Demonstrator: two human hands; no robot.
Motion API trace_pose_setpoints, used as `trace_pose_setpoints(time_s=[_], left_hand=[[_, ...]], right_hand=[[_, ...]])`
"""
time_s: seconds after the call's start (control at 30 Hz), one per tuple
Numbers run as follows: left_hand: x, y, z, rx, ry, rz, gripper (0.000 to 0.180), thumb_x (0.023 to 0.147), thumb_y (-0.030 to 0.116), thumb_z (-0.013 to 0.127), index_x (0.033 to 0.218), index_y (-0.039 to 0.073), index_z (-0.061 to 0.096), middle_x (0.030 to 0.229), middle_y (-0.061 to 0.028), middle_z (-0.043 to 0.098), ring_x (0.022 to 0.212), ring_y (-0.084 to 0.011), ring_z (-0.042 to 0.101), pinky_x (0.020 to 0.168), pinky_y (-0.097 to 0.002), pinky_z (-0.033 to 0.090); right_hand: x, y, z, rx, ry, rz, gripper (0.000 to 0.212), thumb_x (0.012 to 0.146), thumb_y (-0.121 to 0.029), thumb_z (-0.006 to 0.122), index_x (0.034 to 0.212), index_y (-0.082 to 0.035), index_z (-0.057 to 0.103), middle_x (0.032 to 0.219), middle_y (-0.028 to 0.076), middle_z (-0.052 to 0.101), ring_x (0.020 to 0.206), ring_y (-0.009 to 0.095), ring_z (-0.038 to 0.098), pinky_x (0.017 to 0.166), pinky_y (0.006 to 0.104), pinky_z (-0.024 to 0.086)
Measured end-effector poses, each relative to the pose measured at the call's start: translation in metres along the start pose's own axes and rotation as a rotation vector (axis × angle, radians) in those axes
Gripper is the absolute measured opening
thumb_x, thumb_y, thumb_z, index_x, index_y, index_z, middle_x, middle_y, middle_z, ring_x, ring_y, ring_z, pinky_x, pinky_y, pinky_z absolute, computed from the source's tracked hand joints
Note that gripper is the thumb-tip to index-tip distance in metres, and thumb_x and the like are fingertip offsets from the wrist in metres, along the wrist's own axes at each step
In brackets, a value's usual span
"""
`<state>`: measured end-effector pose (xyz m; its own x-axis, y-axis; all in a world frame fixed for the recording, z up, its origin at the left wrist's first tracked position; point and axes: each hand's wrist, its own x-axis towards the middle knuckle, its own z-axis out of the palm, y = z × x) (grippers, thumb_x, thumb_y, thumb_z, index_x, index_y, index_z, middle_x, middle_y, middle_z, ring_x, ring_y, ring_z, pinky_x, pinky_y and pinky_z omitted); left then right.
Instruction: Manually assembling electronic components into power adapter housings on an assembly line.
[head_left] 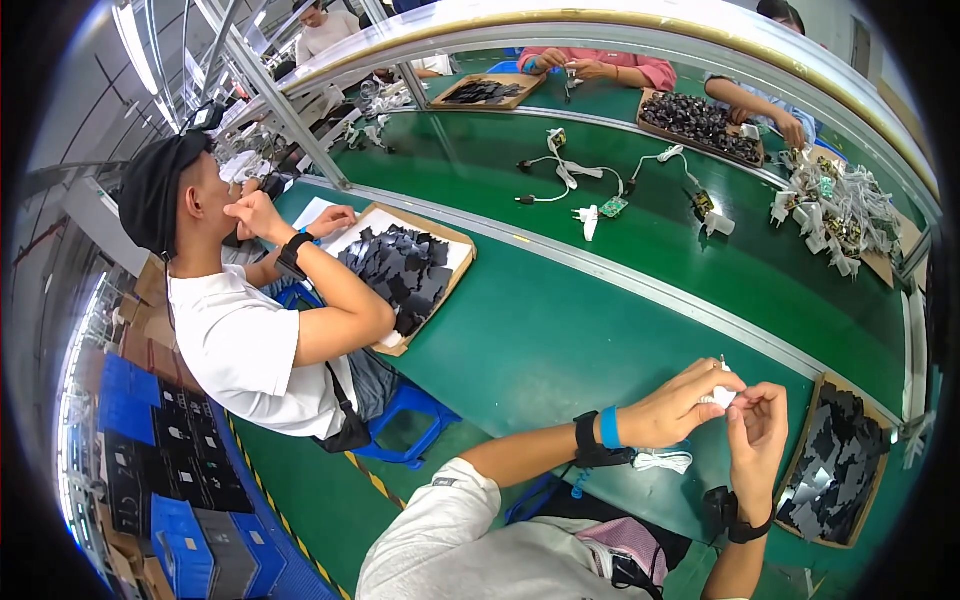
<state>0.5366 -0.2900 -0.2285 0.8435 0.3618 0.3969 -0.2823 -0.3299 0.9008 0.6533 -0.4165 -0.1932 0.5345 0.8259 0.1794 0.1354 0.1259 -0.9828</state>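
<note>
Both of my hands meet above the near right part of the green table. My left hand [685, 402] is closed round a small white plug [722, 397], with a metal pin tip showing above the fingers. Against its other side, the bent fingers of my right hand [760, 425] pinch at the edge, and what exactly lies between their tips is hidden. A bundled white cable [663, 461] hangs or lies below my left wrist; whether it joins the plug cannot be made out.
To my right stands a cardboard tray [868, 405] of dark thin sheets. A similar tray [455, 275] sits at left by a seated co-worker [250, 320]. Beyond a metal rail [600, 262], a green belt [460, 155] carries cables with circuit boards and a heap of white plugs [845, 215].
</note>
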Motion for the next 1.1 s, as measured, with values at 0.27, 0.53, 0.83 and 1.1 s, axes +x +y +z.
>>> trace_pose_setpoints(time_s=[0.27,0.53,0.83,1.1], left_hand=[[-0.010,0.007,-0.007,0.144,0.001,0.115,0.030,0.093,0.012,0.056,0.122,0.008,0.053,0.111,-0.0173,0.051,0.104,-0.0366,0.047,0.093,-0.0436,0.041],[-0.012,0.003,-0.005,-0.009,0.052,0.042,0.028,0.094,0.012,0.058,0.121,0.007,0.053,0.111,-0.0176,0.051,0.104,-0.0364,0.049,0.094,-0.0423,0.041],[-0.010,0.008,-0.018,0.007,-0.005,-0.041,0.029,0.094,0.013,0.059,0.121,0.003,0.053,0.110,-0.0169,0.057,0.103,-0.0286,0.057,0.091,-0.0389,0.045],[-0.009,-0.007,-0.013,-0.331,0.006,-0.230,0.027,0.093,0.001,0.056,0.120,0.000,0.054,0.106,-0.0112,0.064,0.099,-0.0166,0.061,0.087,-0.0306,0.049]], right_hand=[[0.000,-0.009,0.010,0.131,-0.043,0.135,0.022,0.089,0.002,0.060,0.105,-0.004,0.046,0.094,0.003,0.049,0.085,0.008,0.050,0.076,0.0217,0.043],[0.002,0.007,0.013,-0.074,-0.033,0.004,0.028,0.091,-0.006,0.060,0.114,-0.002,0.045,0.110,0.008,0.050,0.100,0.014,0.051,0.083,0.0266,0.043],[0.001,0.002,0.021,0.055,-0.040,-0.003,0.038,0.089,-0.003,0.058,0.126,-0.003,0.048,0.136,0.015,0.045,0.124,0.028,0.048,0.100,0.0372,0.041],[0.001,-0.010,0.021,-0.481,-0.104,-0.209,0.038,0.081,0.012,0.059,0.117,0.000,0.055,0.127,0.022,0.057,0.116,0.037,0.057,0.097,0.0388,0.046]])
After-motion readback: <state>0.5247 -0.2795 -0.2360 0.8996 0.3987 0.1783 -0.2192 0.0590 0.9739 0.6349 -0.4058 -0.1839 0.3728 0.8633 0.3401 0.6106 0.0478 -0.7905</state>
